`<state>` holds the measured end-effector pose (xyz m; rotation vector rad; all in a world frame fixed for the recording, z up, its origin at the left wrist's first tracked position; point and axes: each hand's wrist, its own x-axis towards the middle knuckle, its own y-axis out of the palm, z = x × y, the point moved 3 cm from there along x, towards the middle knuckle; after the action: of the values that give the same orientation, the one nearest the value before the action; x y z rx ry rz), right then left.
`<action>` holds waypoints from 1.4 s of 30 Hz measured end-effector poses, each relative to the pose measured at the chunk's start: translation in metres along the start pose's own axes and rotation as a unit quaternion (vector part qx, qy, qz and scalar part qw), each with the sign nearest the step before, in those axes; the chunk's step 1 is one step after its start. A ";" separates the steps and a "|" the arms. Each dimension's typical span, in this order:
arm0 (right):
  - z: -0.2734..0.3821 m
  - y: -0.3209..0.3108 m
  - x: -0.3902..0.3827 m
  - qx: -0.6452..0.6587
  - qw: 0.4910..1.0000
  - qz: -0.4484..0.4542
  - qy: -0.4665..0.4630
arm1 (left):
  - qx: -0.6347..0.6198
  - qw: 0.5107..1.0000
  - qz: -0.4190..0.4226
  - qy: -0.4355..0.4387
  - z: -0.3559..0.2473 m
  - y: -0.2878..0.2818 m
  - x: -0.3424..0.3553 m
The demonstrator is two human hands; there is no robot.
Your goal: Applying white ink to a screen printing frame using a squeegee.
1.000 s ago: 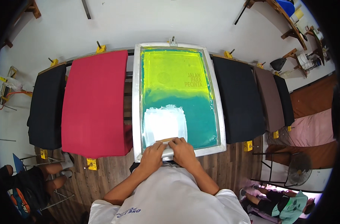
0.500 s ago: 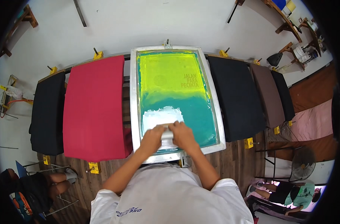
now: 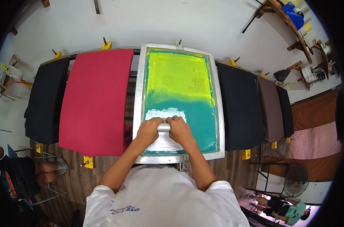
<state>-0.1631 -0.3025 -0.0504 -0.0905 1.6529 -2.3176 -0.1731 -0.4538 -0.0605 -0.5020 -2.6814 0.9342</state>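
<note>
In front of me lies a printing screen with a silver metal frame (image 3: 220,113). Its mesh (image 3: 202,123) is teal in the near half and yellow-green in the far half, where lettering and a round mark show. A patch of white ink (image 3: 164,145) covers the near left part of the mesh. My left hand (image 3: 147,131) and my right hand (image 3: 181,132) are both closed around a squeegee (image 3: 164,127) with a silver handle, resting over the white patch. Its lower edge is mostly hidden by the handle and my fingers.
Left of the screen are a red fabric-covered board (image 3: 96,102) and a black one (image 3: 47,102). To the right stand another black board (image 3: 240,109) and a brown one (image 3: 269,108). Yellow clamps (image 3: 89,162) hold the boards. A fan (image 3: 296,181) and a person (image 3: 293,213) are at lower right.
Both hands have pushed the squeegee a little away from me across the white ink. My view has turned slightly. The grip stays closed.
</note>
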 end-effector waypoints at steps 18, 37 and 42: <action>-0.020 -0.012 -0.036 0.016 0.997 -0.021 0.067 | -0.015 0.996 0.067 0.055 -0.027 0.024 0.000; 0.007 -0.009 -0.009 -0.060 0.998 0.012 -0.008 | 0.003 1.000 0.027 -0.002 0.001 0.013 -0.013; 0.004 0.006 -0.015 -0.046 0.999 0.005 -0.026 | -0.011 1.000 0.021 0.004 0.009 0.021 -0.024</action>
<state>-0.1471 -0.3037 -0.0527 -0.1588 1.7306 -2.2121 -0.1493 -0.4533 -0.0839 -0.5669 -2.6867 0.9123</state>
